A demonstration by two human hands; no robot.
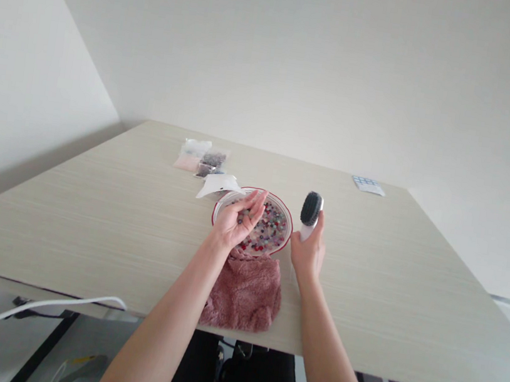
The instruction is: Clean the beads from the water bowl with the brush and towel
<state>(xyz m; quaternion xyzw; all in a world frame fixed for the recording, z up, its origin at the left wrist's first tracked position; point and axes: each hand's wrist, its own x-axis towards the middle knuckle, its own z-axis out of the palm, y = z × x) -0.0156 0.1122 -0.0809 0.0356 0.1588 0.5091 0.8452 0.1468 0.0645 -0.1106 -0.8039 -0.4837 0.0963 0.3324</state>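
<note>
My left hand is turned palm up over the left side of a red-rimmed white plate. Its fingers curl in around a few small beads that show in the palm. Many loose beads in red, purple, green and clear colours cover the plate. To the right of the plate, my right hand grips the white handle of a brush, its dark bristles facing me and its head upward. A pink fluffy cloth lies in front of the plate, partly behind my left forearm.
Behind the plate at the left are a white paper piece and clear bags with dark and pale contents. A blue-and-white packet lies far right on the table. A white cable crosses the near left edge.
</note>
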